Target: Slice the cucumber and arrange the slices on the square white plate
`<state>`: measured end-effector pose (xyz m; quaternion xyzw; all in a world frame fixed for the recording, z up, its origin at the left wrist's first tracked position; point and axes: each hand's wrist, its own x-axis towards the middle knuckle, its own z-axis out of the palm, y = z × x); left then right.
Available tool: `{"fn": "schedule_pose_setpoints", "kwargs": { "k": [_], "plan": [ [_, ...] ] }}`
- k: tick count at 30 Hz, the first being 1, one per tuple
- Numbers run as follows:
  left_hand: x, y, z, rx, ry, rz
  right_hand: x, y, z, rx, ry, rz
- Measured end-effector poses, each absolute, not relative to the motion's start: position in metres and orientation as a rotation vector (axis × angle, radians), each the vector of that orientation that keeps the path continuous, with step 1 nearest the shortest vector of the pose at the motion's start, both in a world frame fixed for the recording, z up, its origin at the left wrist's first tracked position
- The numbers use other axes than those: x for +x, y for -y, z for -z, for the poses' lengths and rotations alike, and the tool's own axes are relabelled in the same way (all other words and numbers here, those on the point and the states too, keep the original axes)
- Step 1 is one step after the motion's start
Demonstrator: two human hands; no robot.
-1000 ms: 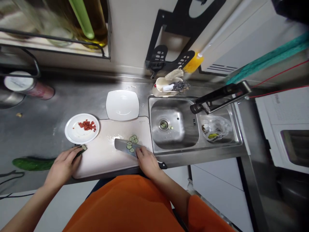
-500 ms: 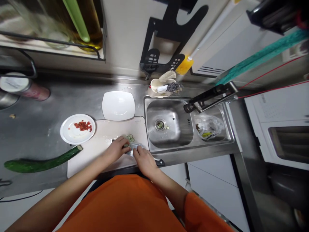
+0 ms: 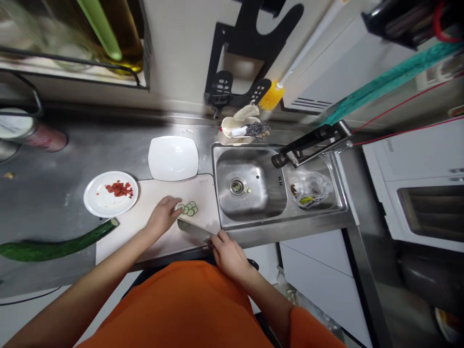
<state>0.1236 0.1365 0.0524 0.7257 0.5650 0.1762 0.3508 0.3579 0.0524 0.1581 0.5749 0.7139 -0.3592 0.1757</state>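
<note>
Several thin cucumber slices (image 3: 190,209) lie in a small cluster on the white cutting board (image 3: 159,191). My left hand (image 3: 165,212) is at their left edge, its fingers curled toward a slice; the fingertips are slightly blurred. A knife (image 3: 195,231) is in my right hand (image 3: 230,253), near the board's front right edge. Its blade points left, just below the slices, and its black handle end sticks out past the hand. A long cucumber (image 3: 61,246) with a cut end rests left of the board, its tip at the board's edge.
A round plate with chopped red pieces (image 3: 90,195) stands at the board's upper left. Behind the board is a white square plate (image 3: 173,158). To the right, the steel sink (image 3: 253,208) has a black faucet (image 3: 300,147) and a plastic bag (image 3: 313,191). A brush holder (image 3: 235,140) stands behind it.
My hands have moved apart. The left hand has shifted left off the blade; the right hand has drawn the knife down and right, leaving the slices in fuller view. The camera view has shifted slightly.
</note>
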Motion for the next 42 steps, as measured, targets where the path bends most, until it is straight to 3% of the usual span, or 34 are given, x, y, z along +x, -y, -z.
{"fn": "schedule_pose_setpoints", "kwargs": {
  "k": [11, 25, 42],
  "plan": [
    [0.123, -0.136, -0.058, 1.810, -1.492, -0.382, 0.352, -0.051, -0.150, 1.638, -2.030, 1.119],
    [0.062, -0.136, -0.058, 1.644, -1.728, -0.371, 0.328, -0.063, -0.131, 1.681, -2.030, 1.119],
    [0.072, -0.095, -0.038, 1.782, -1.849, -0.638, 0.260, -0.071, -0.142, 1.575, -1.948, 0.974]
  ]
}}
